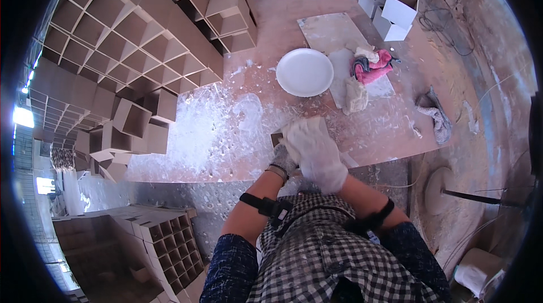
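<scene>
Box [276, 139] mostly hidden behind gloved hands [317, 153], the right blurred

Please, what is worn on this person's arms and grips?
Dark blue, light-flecked sleeves end near the elbows. Black straps circle both forearms, the left bearing a dark box. The left grip has a grey glove and dark wristband; the right grip has a whitish, blurred covering.

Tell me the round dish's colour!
The round dish is white, seen best in the head view.

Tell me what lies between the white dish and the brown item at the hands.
In the head view, a bare, smeared strip of tabletop separates the dish from the brown item.
</scene>
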The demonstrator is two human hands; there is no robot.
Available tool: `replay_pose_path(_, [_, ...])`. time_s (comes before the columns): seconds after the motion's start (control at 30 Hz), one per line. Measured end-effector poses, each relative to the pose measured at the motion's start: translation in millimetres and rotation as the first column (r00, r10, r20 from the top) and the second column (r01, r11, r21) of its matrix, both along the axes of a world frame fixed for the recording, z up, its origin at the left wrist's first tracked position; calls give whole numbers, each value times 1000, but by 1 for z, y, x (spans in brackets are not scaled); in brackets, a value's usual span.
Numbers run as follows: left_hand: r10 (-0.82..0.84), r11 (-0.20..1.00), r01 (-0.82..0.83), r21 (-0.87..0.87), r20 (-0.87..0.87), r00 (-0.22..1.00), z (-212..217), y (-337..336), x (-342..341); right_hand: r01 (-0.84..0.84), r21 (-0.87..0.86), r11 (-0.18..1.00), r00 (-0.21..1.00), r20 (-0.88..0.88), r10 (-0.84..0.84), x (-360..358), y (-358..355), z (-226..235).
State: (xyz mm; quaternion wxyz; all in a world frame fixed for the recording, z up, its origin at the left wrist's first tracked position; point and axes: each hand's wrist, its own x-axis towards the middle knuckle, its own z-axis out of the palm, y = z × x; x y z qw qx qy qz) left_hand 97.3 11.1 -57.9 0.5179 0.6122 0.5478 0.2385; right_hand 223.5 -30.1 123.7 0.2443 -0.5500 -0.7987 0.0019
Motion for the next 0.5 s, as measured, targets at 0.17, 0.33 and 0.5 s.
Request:
replay_pose_path(0.17, [-257,964,264,32,-149,955,35,13,-12,-255,-232,939,896,-422,139,23,-102,5])
replay_pose_path(0.33, [355,672,168,-721,513,782,75,25,-12,118,261,958,887,-462,16,73,-57,-9])
replay_pose_path(0.5, [-389,921,389,13,49,920,60,42,-35,-80,94,992,776,-619,121,52,14,36])
